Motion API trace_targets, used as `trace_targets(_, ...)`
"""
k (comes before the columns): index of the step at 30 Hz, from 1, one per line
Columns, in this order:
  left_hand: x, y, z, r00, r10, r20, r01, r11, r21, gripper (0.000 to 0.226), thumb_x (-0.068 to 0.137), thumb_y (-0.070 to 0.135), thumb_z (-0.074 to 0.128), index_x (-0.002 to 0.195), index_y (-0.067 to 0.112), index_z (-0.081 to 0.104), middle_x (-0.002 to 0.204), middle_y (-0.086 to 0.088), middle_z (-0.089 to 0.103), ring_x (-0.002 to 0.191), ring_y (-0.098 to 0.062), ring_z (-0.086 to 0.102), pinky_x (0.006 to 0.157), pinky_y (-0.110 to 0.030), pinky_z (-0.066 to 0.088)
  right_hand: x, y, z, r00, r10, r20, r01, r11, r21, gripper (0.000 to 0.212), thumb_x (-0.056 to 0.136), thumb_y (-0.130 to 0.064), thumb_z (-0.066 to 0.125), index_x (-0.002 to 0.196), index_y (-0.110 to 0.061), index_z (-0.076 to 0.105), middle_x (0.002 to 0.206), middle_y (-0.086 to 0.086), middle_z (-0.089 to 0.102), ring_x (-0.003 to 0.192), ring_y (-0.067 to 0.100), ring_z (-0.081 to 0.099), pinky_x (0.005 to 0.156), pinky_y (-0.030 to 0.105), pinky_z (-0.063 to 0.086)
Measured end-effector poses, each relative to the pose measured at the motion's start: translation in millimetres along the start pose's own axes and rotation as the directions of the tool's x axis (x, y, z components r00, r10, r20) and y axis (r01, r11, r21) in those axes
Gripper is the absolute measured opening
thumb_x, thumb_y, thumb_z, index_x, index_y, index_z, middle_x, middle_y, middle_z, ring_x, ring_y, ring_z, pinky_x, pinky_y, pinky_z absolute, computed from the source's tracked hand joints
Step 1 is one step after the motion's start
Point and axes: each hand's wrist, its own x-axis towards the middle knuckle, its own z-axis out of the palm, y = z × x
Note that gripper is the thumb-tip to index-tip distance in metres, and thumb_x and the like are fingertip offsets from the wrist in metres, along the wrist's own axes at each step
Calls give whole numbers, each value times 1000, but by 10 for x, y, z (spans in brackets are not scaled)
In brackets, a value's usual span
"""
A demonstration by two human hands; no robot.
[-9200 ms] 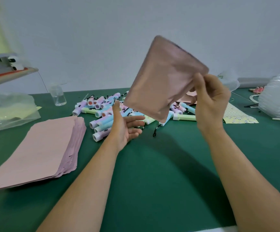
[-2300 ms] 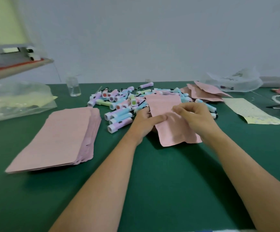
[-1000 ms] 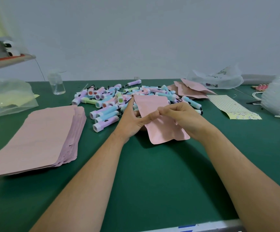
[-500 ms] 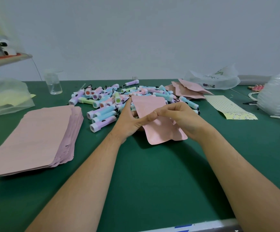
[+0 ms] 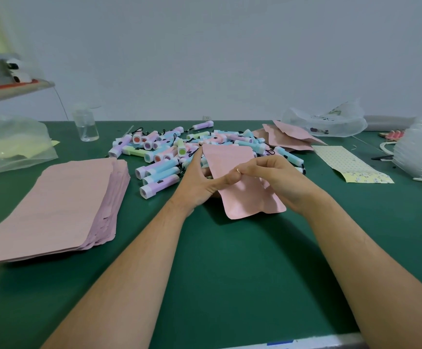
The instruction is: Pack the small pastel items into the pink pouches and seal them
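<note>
One pink pouch (image 5: 249, 197) sits between the person's two hands, right in front of the heap of pastel items, tilted with its far end up against the heap and its near end low over the green table (image 5: 230, 260). I can't tell if that end touches. The left hand (image 5: 200, 182) holds the pouch's left edge, thumb pressed on top and forefinger stretched along the side. The right hand (image 5: 278, 180) comes over from the other side, fingers curled, pinching the pouch just where the left thumb lies, so the two hands meet on it. Whether anything is inside I can't see.

The pastel items (image 5: 179, 149) are little torch-shaped things in blue, lilac, pink and green with black loops. They are tangled and far too many to count. Three lie side by side at the near left of the heap. The pouch and hands hide the heap's middle.

To the left is one thick stack of flat pink pouches (image 5: 61, 205), their number not countable. Behind the heap on the right a few more pink pouches (image 5: 288, 137) overlap.

Around these are one clear bottle (image 5: 87, 124) at the back left, one clear bag (image 5: 11, 144) with yellow contents beside it, a crumpled clear bag (image 5: 328, 122) at the back right, one patterned yellow sheet (image 5: 348, 165), and a pile of clear plastic (image 5: 421, 152) at the right edge.
</note>
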Motion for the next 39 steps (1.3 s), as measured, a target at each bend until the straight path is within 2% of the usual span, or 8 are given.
trace_targets(6,30,-52,-39,999,27,-37,-26,999,37,97,56,30,106,127,56,46,119,19,76,113,-1,71,86,-27,62,77,74,-88,975,-168,-143,83,880,-467,16,98,-28,69,97,-18,80,119,-3,64,122,12,54,98,26,41)
trace_targets(11,49,-94,-49,998,46,-38,-43,997,69,98,53,20,107,119,62,47,114,25,75,108,0,72,79,-21,60,106,126,-59,966,-212,-145,93,815,-571,11,95,-31,73,96,-23,80,136,2,53,137,20,40,116,40,32)
trace_targets(17,33,-85,-47,998,52,-28,-50,996,80,101,54,17,107,119,63,46,110,30,74,105,5,70,76,-20,60,146,175,-2,959,-244,-145,94,755,-649,11,93,-33,75,90,-23,78,134,-1,55,136,21,41,112,37,33)
trace_targets(23,6,-54,-37,999,46,-25,-44,997,65,111,51,21,108,130,59,41,109,33,73,105,8,69,76,-19,59,114,136,-10,932,-270,-240,97,827,-554,7,82,-29,85,83,-28,78,108,-14,60,122,9,50,94,27,38)
trace_targets(26,-4,-43,-39,998,55,-15,-54,997,53,108,52,20,108,124,66,42,111,33,73,106,6,70,76,-20,60,107,140,-31,936,-181,-303,45,913,-406,26,74,-33,91,90,-31,70,116,-12,66,116,7,54,87,22,45)
trace_targets(30,-5,-31,-33,998,50,-28,-49,999,19,110,51,22,108,131,60,43,115,25,75,109,1,71,78,-24,62,100,154,-69,926,-5,-377,-43,992,-118,58,64,-31,99,109,-22,63,120,-6,65,109,14,64,91,37,55)
trace_targets(33,0,-30,-39,997,53,-48,-55,998,-33,116,53,21,107,146,46,42,121,18,75,111,-4,72,83,-32,64,111,139,-102,908,65,-413,-72,997,-1,49,75,-30,91,114,-19,63,113,0,70,100,18,70,88,41,59)
trace_targets(39,52,-26,-144,984,5,-176,-59,952,-301,106,56,22,105,145,14,50,129,-2,75,121,-19,71,101,-46,59,55,107,-260,960,273,-56,-259,950,176,35,87,-42,80,110,-17,73,101,6,78,82,24,76,59,32,58)
